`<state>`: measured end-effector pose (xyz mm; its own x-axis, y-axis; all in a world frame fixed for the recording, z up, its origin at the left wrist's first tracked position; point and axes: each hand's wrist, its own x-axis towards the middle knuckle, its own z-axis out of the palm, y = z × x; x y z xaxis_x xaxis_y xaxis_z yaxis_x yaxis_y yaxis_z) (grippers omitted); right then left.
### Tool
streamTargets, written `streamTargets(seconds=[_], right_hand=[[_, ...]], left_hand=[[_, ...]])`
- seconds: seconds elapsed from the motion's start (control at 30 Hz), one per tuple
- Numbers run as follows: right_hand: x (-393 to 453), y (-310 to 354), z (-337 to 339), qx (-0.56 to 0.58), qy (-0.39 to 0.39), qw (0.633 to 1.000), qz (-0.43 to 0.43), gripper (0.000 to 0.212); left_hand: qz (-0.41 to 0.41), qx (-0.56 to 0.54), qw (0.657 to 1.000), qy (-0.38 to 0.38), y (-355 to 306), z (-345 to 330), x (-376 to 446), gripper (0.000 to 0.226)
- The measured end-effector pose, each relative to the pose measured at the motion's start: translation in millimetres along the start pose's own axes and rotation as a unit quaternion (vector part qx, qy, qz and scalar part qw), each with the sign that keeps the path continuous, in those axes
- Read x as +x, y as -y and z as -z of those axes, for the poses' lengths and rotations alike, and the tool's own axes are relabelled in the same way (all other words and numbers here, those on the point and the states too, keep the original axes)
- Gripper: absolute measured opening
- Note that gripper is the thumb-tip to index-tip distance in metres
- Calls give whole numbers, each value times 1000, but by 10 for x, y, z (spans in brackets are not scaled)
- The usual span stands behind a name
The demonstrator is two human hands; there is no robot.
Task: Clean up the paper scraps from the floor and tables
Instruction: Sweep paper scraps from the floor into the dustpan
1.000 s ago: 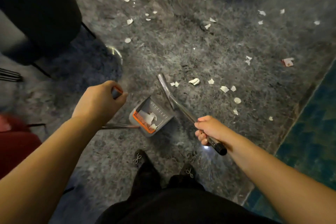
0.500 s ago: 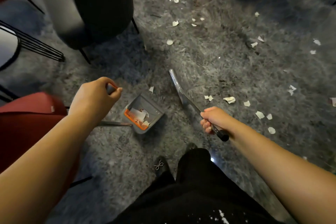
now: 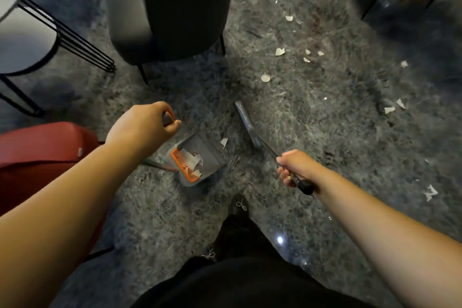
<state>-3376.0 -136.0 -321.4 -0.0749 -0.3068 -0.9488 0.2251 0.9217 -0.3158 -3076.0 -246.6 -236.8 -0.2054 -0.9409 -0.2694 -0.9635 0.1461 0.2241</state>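
sweeping in progress, head view only. left hand (image 3: 143,124): fingers curled round the upright handle of the dustpan (image 3: 200,160), which is set on the grey carpet (image 3: 312,145). right hand (image 3: 292,166): fingers wrapped round the broom handle (image 3: 301,182), with the broom head (image 3: 246,121) laid on the carpet just beside the pan. collected: a few paper scraps inside the pan, against its orange comb (image 3: 185,166). one scrap (image 3: 223,142) is seen at the pan's lip. outstanding: many scattered scraps (image 3: 280,52) well beyond the broom, near the dark chair (image 3: 185,7). task judged partly done; the bench tops are not shown.
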Motion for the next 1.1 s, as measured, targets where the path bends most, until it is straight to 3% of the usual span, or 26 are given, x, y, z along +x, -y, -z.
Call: streamTargets(seconds=[0.37,0.53,0.7,0.87,0.93,1.1], right_hand=[[485,315,-451,-111,-25,989,-89,24],[456,213,-779,-135,-27,988,-75,6],[289,46,-1028,-90,24,993,-76,21],[125,-154,-1021,-22,84,992,-95,17],[25,-273,-993,-7,81,993,-82,18],[-312,-581,-912,71,50,996,-33,46]], left_hand=[[-8,14,1000,4,73,26,435,25],[-2,-3,1000,-1,223,66,476,25],[-16,-23,1000,0,318,71,474,25],[-24,-38,999,2,344,42,439,23],[-38,-43,998,11,354,80,444,23],[-124,-31,991,40,221,226,508,22]])
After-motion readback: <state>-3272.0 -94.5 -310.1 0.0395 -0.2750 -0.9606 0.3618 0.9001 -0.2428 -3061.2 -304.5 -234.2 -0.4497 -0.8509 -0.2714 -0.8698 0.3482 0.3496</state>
